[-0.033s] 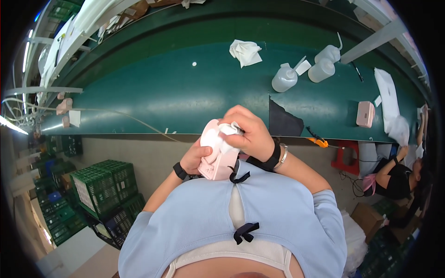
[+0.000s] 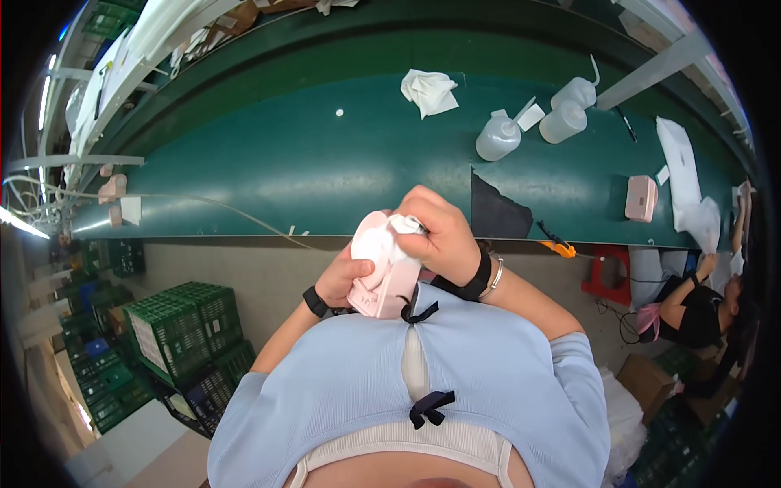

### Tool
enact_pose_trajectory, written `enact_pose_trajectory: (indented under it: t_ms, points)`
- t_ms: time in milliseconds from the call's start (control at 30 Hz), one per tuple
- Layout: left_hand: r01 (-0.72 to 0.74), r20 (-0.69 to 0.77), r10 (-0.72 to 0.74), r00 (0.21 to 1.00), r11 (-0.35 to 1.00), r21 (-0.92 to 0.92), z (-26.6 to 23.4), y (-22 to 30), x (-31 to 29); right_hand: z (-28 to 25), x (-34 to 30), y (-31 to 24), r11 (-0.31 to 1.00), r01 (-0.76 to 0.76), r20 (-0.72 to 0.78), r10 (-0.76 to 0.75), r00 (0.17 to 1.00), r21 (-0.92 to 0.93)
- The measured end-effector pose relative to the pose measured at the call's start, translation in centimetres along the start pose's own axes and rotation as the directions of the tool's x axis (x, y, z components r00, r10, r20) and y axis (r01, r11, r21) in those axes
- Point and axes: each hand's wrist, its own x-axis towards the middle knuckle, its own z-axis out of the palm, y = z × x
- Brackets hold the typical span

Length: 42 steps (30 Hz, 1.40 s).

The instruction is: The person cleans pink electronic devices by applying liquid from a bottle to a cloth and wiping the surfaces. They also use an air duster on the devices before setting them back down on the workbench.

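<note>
In front of my chest, my left hand is closed around a pale pink plastic device with a boxy body and a flat rounded part on its upper left side. The thumb lies across its near left edge. From the right, my right hand pinches a bunched white cloth against the top of the device. Its fingers hide part of the cloth and the device's far right corner. Both hands are just off the near edge of the green worktable.
Squeeze bottles and a crumpled white cloth stand or lie at the back. A black sheet, an orange-handled tool and another pink device are to the right. Green crates stack at left. A co-worker sits far right.
The white cloth has drawn together toward my right fingers, baring more of the pink rounded part. The hands have barely moved.
</note>
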Motion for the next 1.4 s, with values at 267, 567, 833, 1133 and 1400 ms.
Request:
enact_pose_trajectory:
  t_ms: [267, 567, 833, 1133, 1400]
  points:
    - [-0.025, 0.059, 0.023, 0.998, 0.999, 0.035, 1.3, 0.6, 1.0, -2.0, -0.4, 4.6, 0.892, -0.423, 0.08, 0.415, 0.906, 0.163]
    - [0.063, -0.032, -0.066, 0.997, 0.995, -0.071, -0.4, 0.2, 0.8, -0.8, 0.4, -0.4, 0.926, 0.08, 0.085, -0.053, 0.995, -0.369]
    - [-0.058, 0.106, 0.064, 0.992, 0.996, -0.062, 2.4, 1.3, 1.7, -4.1, 0.8, 3.0, 0.946, -0.215, -0.075, 0.203, 0.976, -0.244]
    - [0.027, 0.087, -0.026, 0.996, 1.0, -0.011, -0.5, 1.0, 0.3, -1.0, -0.6, 1.2, 0.896, 0.325, 0.033, -0.331, 0.943, -0.303]
    - [-0.038, -0.032, 0.037, 0.999, 0.999, -0.036, -2.2, 0.1, -0.2, -1.1, -1.2, 0.2, 0.754, 0.626, 0.344, -0.545, 0.765, -0.197]
